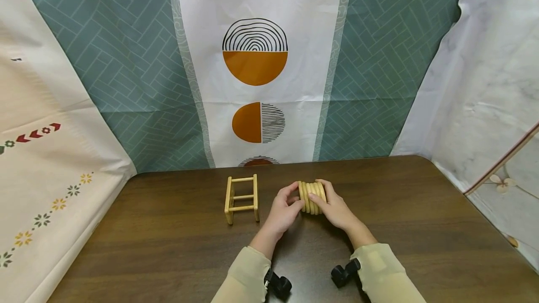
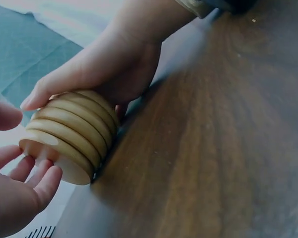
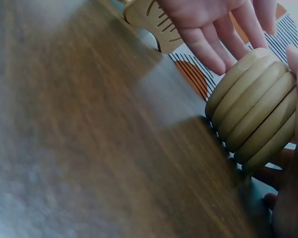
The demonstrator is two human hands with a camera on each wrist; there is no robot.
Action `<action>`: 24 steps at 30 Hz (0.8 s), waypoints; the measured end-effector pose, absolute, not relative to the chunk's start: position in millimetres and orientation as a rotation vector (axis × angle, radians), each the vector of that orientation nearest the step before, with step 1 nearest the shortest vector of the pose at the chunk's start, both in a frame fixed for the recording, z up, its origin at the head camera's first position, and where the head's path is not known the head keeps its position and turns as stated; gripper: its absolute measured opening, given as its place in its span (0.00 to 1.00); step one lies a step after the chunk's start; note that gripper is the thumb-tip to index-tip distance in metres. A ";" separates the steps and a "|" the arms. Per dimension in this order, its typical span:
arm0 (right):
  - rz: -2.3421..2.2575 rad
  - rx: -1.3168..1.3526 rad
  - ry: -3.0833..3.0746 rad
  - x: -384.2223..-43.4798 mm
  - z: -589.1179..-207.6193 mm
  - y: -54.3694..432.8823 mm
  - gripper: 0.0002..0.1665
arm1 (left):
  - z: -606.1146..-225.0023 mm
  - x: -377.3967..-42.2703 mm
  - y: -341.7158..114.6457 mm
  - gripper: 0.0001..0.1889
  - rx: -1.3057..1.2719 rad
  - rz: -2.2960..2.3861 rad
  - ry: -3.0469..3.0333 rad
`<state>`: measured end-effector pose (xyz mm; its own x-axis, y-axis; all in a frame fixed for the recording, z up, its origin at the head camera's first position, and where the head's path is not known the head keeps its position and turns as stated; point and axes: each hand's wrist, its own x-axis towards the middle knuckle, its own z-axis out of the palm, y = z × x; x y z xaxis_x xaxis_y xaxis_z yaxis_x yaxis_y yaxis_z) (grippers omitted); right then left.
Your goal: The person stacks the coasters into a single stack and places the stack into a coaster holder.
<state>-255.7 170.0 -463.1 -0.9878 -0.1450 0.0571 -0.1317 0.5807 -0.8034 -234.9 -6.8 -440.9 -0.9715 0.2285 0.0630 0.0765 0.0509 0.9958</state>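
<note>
Several round pale wooden coasters stand pressed together on edge as a stack (image 1: 310,188), near the middle of the table. My right hand (image 1: 337,209) grips it, thumb on the near side and fingers round the far side. At its left end is my left hand (image 1: 281,213), fingertips against the flat end face of the outermost coaster (image 2: 72,166). In the left wrist view the left thumb (image 2: 5,116) stands off the stack. To the left is a small wooden rack (image 1: 243,197) with crossbars; slots show in its end panel (image 3: 139,17).
The brown wooden table (image 1: 168,256) runs back to a patterned hanging cloth (image 1: 261,92). More light cloth hangs along the left (image 1: 54,176) and right (image 1: 484,88) sides. A black camera sits on each wrist.
</note>
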 end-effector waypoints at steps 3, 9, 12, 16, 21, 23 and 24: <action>-1.434 -0.269 2.769 -256.3 -465.0 172.2 0.38 | -446.1 -235.7 -6.2 0.30 0.360 2.000 2.218; -1.513 -0.340 2.757 -255.7 -467.4 172.9 0.34 | -452.7 -237.3 -6.2 0.34 0.463 1.966 2.173; -1.525 -0.345 2.742 -255.3 -468.4 170.9 0.32 | -453.8 -237.3 -7.2 0.33 0.503 1.947 2.183; -1.522 -0.347 2.707 -254.5 -468.0 167.2 0.31 | -455.4 -238.0 -8.5 0.32 0.569 1.950 2.182; -1.532 -0.363 2.667 -251.2 -465.6 162.5 0.31 | -456.0 -238.6 -9.8 0.33 0.574 1.901 2.225; -1.534 -0.377 2.656 -250.4 -466.1 161.4 0.31 | -456.0 -238.2 -10.7 0.34 0.553 1.848 2.265; -1.535 -0.385 2.653 -250.0 -466.5 160.8 0.30 | -455.9 -237.8 -11.1 0.36 0.540 1.820 2.278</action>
<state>-250.0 160.8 -466.5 -0.9675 -0.2403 0.0788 -0.1880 0.4753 -0.8595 -237.8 -11.1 -455.9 -0.9186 0.3855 0.0869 0.1699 0.1868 0.9676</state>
